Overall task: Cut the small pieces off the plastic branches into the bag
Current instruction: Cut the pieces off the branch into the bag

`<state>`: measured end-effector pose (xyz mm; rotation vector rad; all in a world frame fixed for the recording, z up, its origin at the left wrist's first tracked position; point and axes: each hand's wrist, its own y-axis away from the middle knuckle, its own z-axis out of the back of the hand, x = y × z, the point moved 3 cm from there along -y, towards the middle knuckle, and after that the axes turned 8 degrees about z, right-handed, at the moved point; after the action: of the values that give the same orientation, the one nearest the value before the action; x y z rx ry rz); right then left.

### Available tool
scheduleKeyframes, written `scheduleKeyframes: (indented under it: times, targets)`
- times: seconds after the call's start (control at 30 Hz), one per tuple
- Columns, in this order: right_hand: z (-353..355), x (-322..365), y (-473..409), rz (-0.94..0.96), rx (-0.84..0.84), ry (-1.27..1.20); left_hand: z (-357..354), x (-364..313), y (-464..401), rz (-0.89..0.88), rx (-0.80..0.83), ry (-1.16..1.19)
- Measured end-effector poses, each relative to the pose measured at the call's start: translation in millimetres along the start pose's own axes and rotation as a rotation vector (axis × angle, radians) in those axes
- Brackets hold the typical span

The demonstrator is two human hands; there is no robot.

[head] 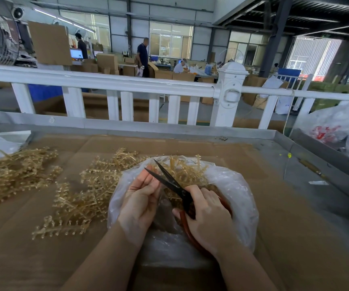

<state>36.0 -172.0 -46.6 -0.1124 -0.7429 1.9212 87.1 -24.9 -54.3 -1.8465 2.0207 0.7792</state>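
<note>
An open clear plastic bag (pixel 238 192) lies on the cardboard-covered table, with golden plastic branches (pixel 182 171) sticking out of its far side. My right hand (pixel 207 215) grips the red handles of black-bladed scissors (pixel 169 181), whose blades are spread apart and point up and left. My left hand (pixel 140 196) is over the bag's left side, its fingers curled round something small at the lower blade; what it holds is hidden. More golden branches (pixel 89 192) lie in a loose pile left of the bag.
Another heap of golden branches (pixel 16 173) lies at the far left. A metal table rim (pixel 148 127) and a white railing (pixel 114 85) run behind. Plastic bags (pixel 337 127) stand at the right. People work among cardboard boxes beyond.
</note>
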Motion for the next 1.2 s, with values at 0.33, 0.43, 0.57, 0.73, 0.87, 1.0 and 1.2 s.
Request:
scheduleKeyframes:
  times: [0.33,0.43,0.57,0.73,0.87,1.0,1.2]
  targets:
    - [-1.2,0.1,-1.4,-0.002,0.015,0.013,-2.8,3.2,-0.9,0.026,0.016,-0.009]
    - [-1.5,-0.9,-1.3,-0.008,0.009,0.016,-3.3,3.4,-0.5,0.041,0.031,0.007]
    - [-1.7,-0.5,-0.9,-0.006,0.015,0.011,-1.0,2.8,-0.1,0.062,-0.016,0.057]
    - [-1.3,0.3,0.3,0.0,0.016,-0.003,-0.3,2.2,0.1,0.08,-0.012,0.068]
    - [0.5,0.8,-0.8,-0.003,0.025,-0.028,-1.0,4.4,-0.9,0.074,0.016,0.047]
    - [1.4,0.5,-1.6,-0.005,0.04,-0.055,0.5,6.0,-3.8,0.059,0.019,0.03]
    - [3.4,0.8,-2.2,-0.004,0.042,-0.086,-0.3,5.5,-4.0,0.023,0.032,0.015]
